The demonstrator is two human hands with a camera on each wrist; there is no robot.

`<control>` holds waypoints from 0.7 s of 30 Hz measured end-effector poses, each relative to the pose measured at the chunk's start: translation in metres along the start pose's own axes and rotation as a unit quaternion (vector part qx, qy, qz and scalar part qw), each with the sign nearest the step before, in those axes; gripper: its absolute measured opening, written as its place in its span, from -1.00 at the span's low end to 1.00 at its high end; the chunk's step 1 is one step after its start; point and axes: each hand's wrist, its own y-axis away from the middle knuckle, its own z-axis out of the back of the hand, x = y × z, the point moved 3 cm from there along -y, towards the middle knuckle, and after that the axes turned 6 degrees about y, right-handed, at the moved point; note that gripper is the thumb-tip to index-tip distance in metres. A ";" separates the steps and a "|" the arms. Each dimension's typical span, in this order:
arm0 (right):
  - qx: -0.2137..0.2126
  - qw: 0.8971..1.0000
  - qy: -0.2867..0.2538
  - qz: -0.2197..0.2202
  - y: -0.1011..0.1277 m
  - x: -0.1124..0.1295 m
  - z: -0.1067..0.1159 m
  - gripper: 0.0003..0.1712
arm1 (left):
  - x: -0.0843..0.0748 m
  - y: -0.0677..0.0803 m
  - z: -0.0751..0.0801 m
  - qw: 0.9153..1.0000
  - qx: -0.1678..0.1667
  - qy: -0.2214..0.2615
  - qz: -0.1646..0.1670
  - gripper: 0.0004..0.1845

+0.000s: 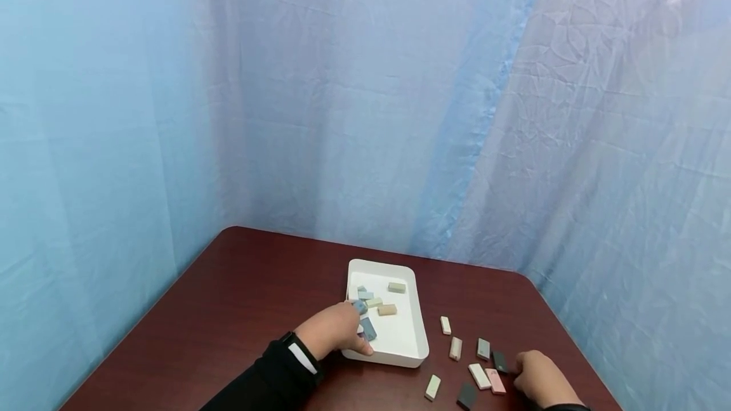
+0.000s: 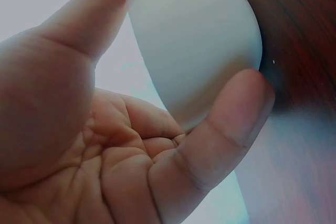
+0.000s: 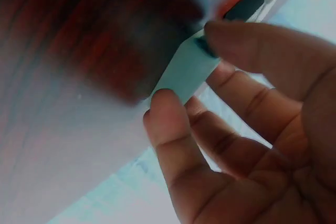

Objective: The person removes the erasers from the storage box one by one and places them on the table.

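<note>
At the near left corner of the white tray (image 1: 400, 341), my left hand (image 1: 337, 330) grips the tray's wall. Its thumb lies by the corner, and the other fingertips are partly hidden over the left side. In the left wrist view the tray's pale wall (image 2: 194, 35) shows between thumb and fingers. Blue-grey blocks (image 1: 368, 328) lie inside the tray right by that hand. My right hand (image 1: 542, 378) is low over the table at the right. Its thumb and fingers pinch a pale greenish block (image 3: 186, 69), which the hand hides in the head view.
Several small blocks lie on the dark red table (image 1: 257, 284) between tray and right hand, among them a pink block (image 1: 495, 381), a dark grey block (image 1: 466, 396) and a white block (image 1: 480, 376). Inside the tray is a tan block (image 1: 387, 310). Blue curtains (image 1: 371, 113) hang behind.
</note>
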 end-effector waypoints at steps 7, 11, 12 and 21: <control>-0.006 1.000 -0.010 0.007 0.002 0.007 -0.005 -0.67 | 0.003 -0.003 -0.002 1.000 0.005 0.001 0.006 -0.15; -0.001 1.000 -0.003 0.002 0.005 0.009 -0.004 -0.79 | 0.004 -0.005 -0.004 1.000 0.010 0.004 0.007 -0.14; -0.001 1.000 -0.002 0.002 0.006 0.009 -0.004 -0.80 | 0.004 -0.005 -0.005 1.000 0.010 0.005 0.008 -0.13; 0.019 1.000 -0.003 -0.003 0.009 0.012 0.000 -0.90 | 0.004 -0.006 -0.007 1.000 0.008 0.010 0.006 -0.11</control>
